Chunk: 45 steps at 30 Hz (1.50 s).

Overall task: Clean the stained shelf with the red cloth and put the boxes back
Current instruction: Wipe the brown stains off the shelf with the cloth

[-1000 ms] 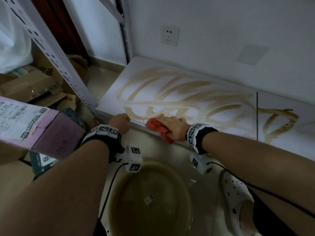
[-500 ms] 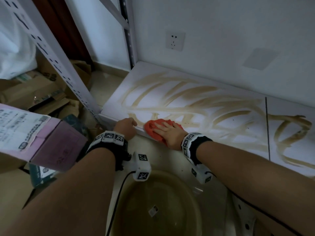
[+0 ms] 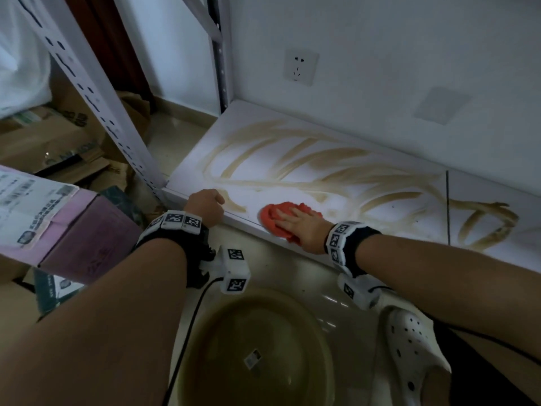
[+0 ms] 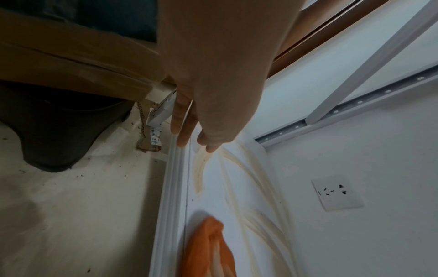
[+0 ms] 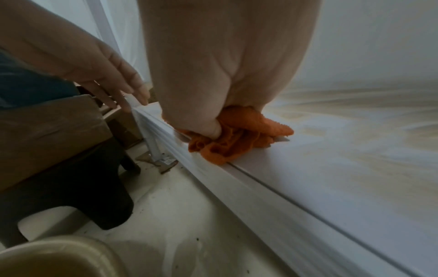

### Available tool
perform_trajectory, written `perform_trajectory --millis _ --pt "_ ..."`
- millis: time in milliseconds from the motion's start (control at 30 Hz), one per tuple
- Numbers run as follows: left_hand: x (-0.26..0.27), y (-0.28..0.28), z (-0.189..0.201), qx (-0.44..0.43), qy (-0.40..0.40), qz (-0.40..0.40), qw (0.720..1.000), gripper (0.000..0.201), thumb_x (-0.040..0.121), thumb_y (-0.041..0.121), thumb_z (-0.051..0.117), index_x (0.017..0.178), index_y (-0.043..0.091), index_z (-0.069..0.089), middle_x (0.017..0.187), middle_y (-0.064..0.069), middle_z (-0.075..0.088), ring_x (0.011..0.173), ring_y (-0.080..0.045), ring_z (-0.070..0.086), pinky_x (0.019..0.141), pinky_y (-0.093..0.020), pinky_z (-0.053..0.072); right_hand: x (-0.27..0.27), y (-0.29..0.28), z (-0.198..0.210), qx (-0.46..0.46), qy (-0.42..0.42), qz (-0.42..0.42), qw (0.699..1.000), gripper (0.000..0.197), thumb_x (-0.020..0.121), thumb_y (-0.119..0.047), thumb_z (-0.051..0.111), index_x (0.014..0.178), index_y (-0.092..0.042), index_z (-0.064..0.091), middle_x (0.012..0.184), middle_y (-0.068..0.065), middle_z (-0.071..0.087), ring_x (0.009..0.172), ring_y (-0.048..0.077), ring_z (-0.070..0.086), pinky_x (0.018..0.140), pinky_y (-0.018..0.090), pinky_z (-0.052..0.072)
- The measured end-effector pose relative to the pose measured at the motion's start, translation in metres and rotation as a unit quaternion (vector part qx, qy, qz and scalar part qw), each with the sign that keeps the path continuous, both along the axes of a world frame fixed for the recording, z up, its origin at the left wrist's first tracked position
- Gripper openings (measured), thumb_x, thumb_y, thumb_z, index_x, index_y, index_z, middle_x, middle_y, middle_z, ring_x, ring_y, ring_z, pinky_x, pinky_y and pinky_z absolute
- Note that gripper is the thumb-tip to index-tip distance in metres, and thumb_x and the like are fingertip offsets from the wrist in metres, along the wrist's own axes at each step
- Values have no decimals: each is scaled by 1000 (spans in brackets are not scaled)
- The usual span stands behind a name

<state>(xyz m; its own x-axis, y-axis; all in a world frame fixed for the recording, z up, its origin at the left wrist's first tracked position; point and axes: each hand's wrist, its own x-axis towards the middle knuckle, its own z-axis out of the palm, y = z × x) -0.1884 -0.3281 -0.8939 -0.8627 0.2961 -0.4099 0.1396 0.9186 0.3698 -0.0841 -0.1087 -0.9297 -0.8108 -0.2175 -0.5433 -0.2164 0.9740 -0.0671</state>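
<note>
The white shelf [image 3: 380, 209] is low against the wall and smeared with brown stain streaks [image 3: 322, 159]. The red cloth [image 3: 272, 215] lies bunched near the shelf's front edge, also visible in the wrist views [image 4: 208, 249] [image 5: 237, 144]. My right hand [image 3: 295, 227] lies on top of it, fingers stretched flat and the thumb [image 5: 213, 129] pressing into the folds. My left hand [image 3: 205, 205] rests on the front lip a little to the left, its fingertips [image 4: 189, 138] touching the edge and holding nothing. A pink box [image 3: 73, 227] sits at the left.
A basin [image 3: 263, 293] of murky water stands on the floor below my arms. A dark stool [image 5: 59, 187] is by the shelf corner. The perforated rack post [image 3: 96, 98] rises at left, cardboard boxes [image 3: 44, 142] behind it. A white shoe [image 3: 409, 347] is at lower right.
My right hand went from clutching the cloth at the shelf's front edge to lying flat on it, farther onto the shelf. The left hand stayed on the lip.
</note>
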Motion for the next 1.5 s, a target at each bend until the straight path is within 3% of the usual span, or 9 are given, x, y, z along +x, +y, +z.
perform_trajectory --millis 233,367,500,733,967,1133,1267,1367,1500 --pt "0 -1 1 -11 15 0 1000 34 90 4 46 120 11 59 131 -12 56 122 -29 51 99 -33 40 -49 -30 -6 -18 -5 -7 1000 69 98 -15 42 151 -35 1 159 -7 -11 148 25 -3 119 51 5" --pt "-8 -1 4 8 34 17 999 32 93 5 44 120 9 60 130 -13 57 121 -29 52 100 -33 40 -56 -3 1 -38 7 -59 998 67 99 -14 38 151 -30 0 159 -5 -10 148 24 -3 118 42 -1" --pt "-8 2 0 -1 33 11 999 32 93 5 43 120 9 59 131 -12 55 122 -29 51 100 -32 39 -38 18 0 -20 -6 -81 996 68 99 -17 38 151 -32 -2 159 -5 -10 148 25 -4 118 46 0" --pt "-10 4 8 -5 36 29 999 34 92 4 43 122 8 59 132 -13 55 123 -29 50 102 -33 40 -38 -40 -1 -33 -29 50 998 62 99 -20 41 150 -38 10 159 -13 -6 147 25 -2 118 55 6" --pt "-5 -6 10 -45 33 22 998 30 90 3 49 117 3 62 127 -15 58 119 -30 54 100 -33 42 -77 -33 -16 -70 21 -34 997 71 96 -14 45 150 -40 6 160 -7 -2 147 25 2 119 51 3" --pt "-6 -2 14 -49 35 16 998 33 95 8 43 125 1 57 133 -15 53 123 -29 51 103 -33 40 -50 14 -8 -51 38 -77 995 68 98 -17 42 151 -34 3 160 -7 -4 147 25 2 117 49 3" --pt "-6 -1 17 -48 39 19 998 32 95 7 42 123 -2 56 130 -17 55 120 -30 53 100 -33 41 -22 5 -3 -6 -18 -13 1000 66 99 -22 39 150 -36 0 159 -10 -10 147 28 -2 117 57 7" --pt "-3 -4 18 -49 40 26 998 32 95 7 43 123 -2 56 129 -18 56 119 -30 54 100 -33 42 -25 -32 3 -10 -30 53 998 65 99 -20 42 151 -36 7 159 -11 -7 147 27 -1 117 56 9" --pt "-1 -11 17 -53 48 35 997 33 94 7 43 123 -2 56 129 -18 56 120 -30 53 100 -33 41 -54 -76 6 -22 -26 61 998 62 99 -16 39 150 -36 10 159 -12 -5 148 24 -2 118 52 6"
